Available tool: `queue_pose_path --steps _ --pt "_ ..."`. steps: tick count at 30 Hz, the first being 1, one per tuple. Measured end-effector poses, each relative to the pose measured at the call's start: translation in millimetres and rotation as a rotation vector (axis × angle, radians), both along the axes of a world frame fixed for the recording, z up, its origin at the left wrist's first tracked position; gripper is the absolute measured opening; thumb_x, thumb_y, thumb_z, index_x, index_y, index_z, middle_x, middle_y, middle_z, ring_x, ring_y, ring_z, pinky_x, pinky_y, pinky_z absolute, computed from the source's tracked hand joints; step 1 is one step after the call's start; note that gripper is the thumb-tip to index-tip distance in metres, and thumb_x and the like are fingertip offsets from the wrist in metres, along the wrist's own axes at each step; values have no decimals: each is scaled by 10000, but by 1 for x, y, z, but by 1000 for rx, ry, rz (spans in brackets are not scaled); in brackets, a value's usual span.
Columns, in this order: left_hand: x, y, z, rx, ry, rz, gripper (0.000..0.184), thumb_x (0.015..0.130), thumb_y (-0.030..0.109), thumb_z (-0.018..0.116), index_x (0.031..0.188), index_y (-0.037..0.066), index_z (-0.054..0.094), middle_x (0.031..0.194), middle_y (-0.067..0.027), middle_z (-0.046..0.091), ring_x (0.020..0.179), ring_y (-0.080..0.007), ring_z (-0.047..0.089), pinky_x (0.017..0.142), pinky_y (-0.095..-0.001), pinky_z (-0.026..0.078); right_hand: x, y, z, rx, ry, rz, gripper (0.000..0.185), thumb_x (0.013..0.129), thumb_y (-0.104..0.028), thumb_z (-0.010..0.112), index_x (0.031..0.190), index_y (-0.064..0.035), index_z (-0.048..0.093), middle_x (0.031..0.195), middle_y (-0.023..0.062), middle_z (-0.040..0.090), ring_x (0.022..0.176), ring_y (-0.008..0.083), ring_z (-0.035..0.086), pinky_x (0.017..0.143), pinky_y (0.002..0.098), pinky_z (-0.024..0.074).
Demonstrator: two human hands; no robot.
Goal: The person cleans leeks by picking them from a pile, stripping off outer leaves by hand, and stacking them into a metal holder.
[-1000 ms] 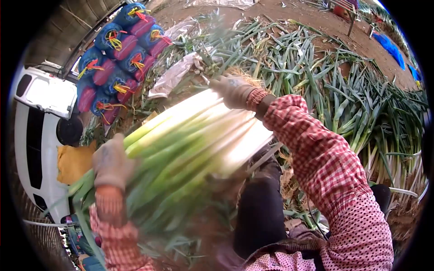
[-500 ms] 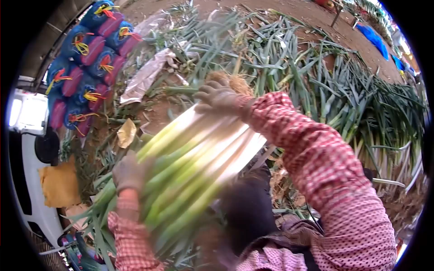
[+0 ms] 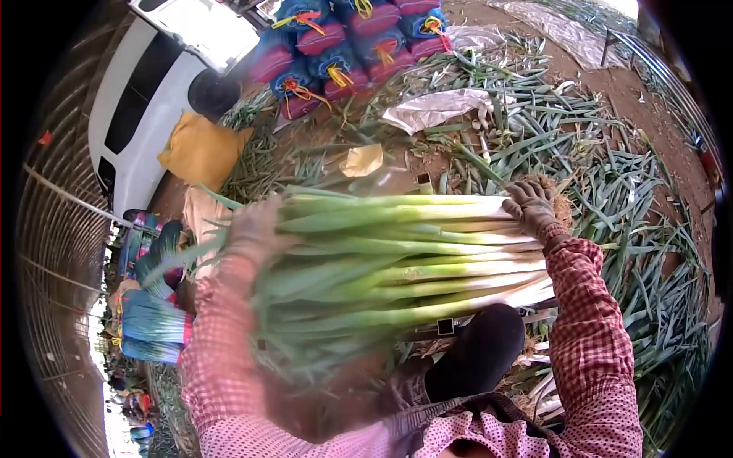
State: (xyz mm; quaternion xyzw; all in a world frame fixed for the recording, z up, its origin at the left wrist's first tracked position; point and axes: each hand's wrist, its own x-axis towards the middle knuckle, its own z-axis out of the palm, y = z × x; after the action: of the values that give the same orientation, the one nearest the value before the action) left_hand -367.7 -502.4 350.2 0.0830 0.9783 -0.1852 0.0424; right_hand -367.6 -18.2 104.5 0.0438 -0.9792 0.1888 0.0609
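A wide bundle of green onions (image 3: 412, 259) lies crosswise before me, white stalks and roots to the right, green leaves to the left. My gloved right hand (image 3: 531, 208) rests on the far edge of the white ends beside the roots, fingers spread. At the leafy end my gloved left hand (image 3: 259, 229) is on the far side of the bundle, blurred by motion, so its fingers cannot be made out. My dark-clad knee (image 3: 485, 347) is just below the stalks.
Stacked blue and red net bundles (image 3: 336, 57) stand at the back. A white vehicle (image 3: 141, 99) and a yellow sack (image 3: 202, 153) are at the left. Loose green onions (image 3: 634, 229) cover the ground at the right. A pale plastic sheet (image 3: 435, 109) lies beyond the bundle.
The view has swung left, showing more of the vehicle side. The bundle has turned from slanted to nearly level across the view, and both hands have moved with it.
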Motion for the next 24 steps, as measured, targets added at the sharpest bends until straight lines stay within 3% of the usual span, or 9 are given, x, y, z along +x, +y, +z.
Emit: queue_pose_path --steps 5,10,13,15,17,20,22,23,24 --pt "1 -106 -23 -155 162 -168 1006 636 463 854 1459 121 387 1329 -166 553 1241 -331 516 1069 -429 375 -1 5 -5 -29 -18 8 556 936 -537 491 1317 -139 564 1417 104 485 1368 337 342 1144 471 224" --pt "25 -90 71 -414 -292 435 964 657 384 834 1474 139 384 1385 -139 517 1296 -307 477 1068 -437 395 2 2 -4 -2 0 0 528 935 -518 502 1306 -148 568 1403 101 497 1356 337 358 1135 475 228" --pt "31 -90 94 -588 148 282 696 699 336 795 1316 136 543 1233 -170 625 1184 -322 591 903 -496 515 -2 4 -7 17 35 12 514 928 -502 518 1299 -150 572 1389 93 509 1344 336 374 1123 482 236" --pt "-5 -42 88 -294 288 266 242 848 235 627 1058 142 703 998 -156 699 918 -321 683 801 -480 536 0 -2 -5 -44 33 -8 505 927 -485 522 1300 -148 573 1401 97 498 1357 337 355 1132 478 226" --pt "-49 -32 22 253 335 -388 278 935 266 523 1088 99 684 971 -159 669 973 -339 631 873 -451 490 1 -3 2 -23 -66 -55 505 921 -468 534 1312 -151 570 1423 102 480 1374 339 331 1148 467 211" --pt "-66 52 -3 -12 -240 -37 321 933 362 534 1121 143 675 1114 -126 669 1044 -350 608 916 -437 475 3 1 6 -31 -39 -26 517 902 -477 549 1299 -146 582 1419 114 483 1365 344 343 1149 467 222" --pt "-80 50 -5 -2 -405 -73 339 926 372 540 1109 119 670 1121 -148 658 1052 -346 604 918 -433 473 1 0 5 -50 -24 -46 517 897 -459 569 1293 -127 589 1414 124 488 1362 342 350 1144 477 232" --pt "-114 -25 -55 261 -145 -536 336 913 357 539 1074 97 679 1118 -168 660 1028 -347 613 902 -430 481 1 9 9 -130 -28 35 509 895 -440 580 1277 -105 598 1427 132 474 1369 337 344 1160 482 227" --pt "-112 -2 -32 209 -371 -390 344 898 346 532 1059 88 692 1124 -179 668 999 -355 626 896 -436 488 -6 20 -42 78 333 33 513 910 -463 542 1268 -100 595 1381 124 519 1334 330 395 1179 484 218"
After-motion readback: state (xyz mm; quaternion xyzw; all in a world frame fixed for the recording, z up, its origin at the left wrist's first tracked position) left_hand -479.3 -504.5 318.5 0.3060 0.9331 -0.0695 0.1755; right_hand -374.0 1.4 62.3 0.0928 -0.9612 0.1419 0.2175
